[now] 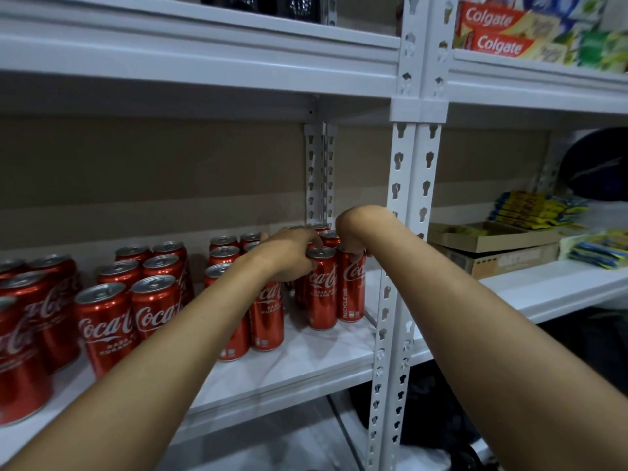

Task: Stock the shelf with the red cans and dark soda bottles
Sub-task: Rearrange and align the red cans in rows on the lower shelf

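Observation:
Many red Coca-Cola cans (108,321) stand in groups on the white shelf (306,362). At the shelf's right end two tall slim red cans stand side by side. My left hand (289,256) grips the left slim can (322,294) near its top. My right hand (351,237) bends down at the wrist and its fingers curl over the top of the right slim can (351,294). More can tops show behind both hands. No dark soda bottles are in view.
A white slotted upright post (404,212) stands just right of my right hand. The neighbouring shelf holds cardboard boxes (492,246) and yellow-blue packets (533,209). Colgate boxes (499,32) sit on the shelf above. Dark items lie below.

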